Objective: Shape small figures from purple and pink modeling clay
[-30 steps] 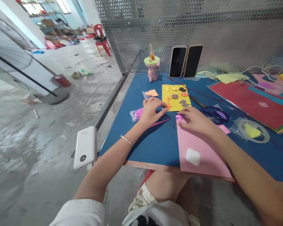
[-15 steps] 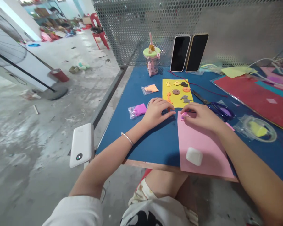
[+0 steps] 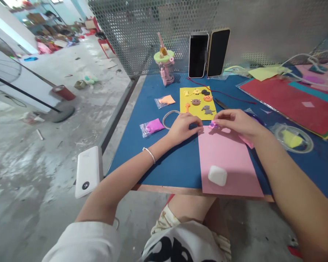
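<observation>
Your right hand pinches one small pink-and-purple piece between thumb and fingers, at the far edge of the single pink sheet; you can't tell from here whether the piece touches the paper. Your left hand is curled narrow at that sheet's far left corner, thumb and forefinger close together, and whether anything sits between them can't be made out. The sheet runs to the near edge of the blue tabletop and carries one white case by its near edge. Beyond your hands, toward the tabletop's far edge, one yellow sheet bears seven small figures. Along the tabletop's left edge you have two clear packets, one orange and one purple. Two phones and one lidded cup stand at the far edge. One pair of scissors lies partly hidden behind your right hand. Just off the near left corner is one white power bank; the marks on its round display are too small to read.
</observation>
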Available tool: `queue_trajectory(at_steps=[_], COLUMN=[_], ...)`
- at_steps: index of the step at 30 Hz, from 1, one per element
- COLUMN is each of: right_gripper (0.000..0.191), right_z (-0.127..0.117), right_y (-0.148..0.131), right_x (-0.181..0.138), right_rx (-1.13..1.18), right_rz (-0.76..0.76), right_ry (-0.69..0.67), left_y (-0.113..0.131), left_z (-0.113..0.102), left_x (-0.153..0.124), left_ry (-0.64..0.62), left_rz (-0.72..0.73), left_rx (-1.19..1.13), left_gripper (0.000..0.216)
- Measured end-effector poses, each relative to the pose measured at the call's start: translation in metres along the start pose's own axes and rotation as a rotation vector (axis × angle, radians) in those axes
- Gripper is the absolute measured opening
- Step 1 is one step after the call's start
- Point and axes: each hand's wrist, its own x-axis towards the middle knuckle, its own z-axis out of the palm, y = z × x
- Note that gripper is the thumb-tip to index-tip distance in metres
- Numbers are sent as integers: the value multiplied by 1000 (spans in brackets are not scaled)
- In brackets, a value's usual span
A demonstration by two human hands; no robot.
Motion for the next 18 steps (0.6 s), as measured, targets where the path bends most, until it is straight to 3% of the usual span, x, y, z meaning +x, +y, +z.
queue_trajectory(at_steps=[6, 11, 18], right_gripper=[30, 29, 26], right_z=[-3, -2, 10], right_y=[-3, 1, 12], right_x=[0, 1, 9], right_rx=[66, 121, 414], right_rz=[13, 16, 92], right_ry=[48, 2, -52], left_y=[-7, -10, -12], left_z=[3, 2, 5], left_x=[7, 8, 8], left_ry=[-156, -141, -129], left_rz=[14, -6, -4], left_rx=[-10, 7, 13], left_gripper=[15, 15, 14])
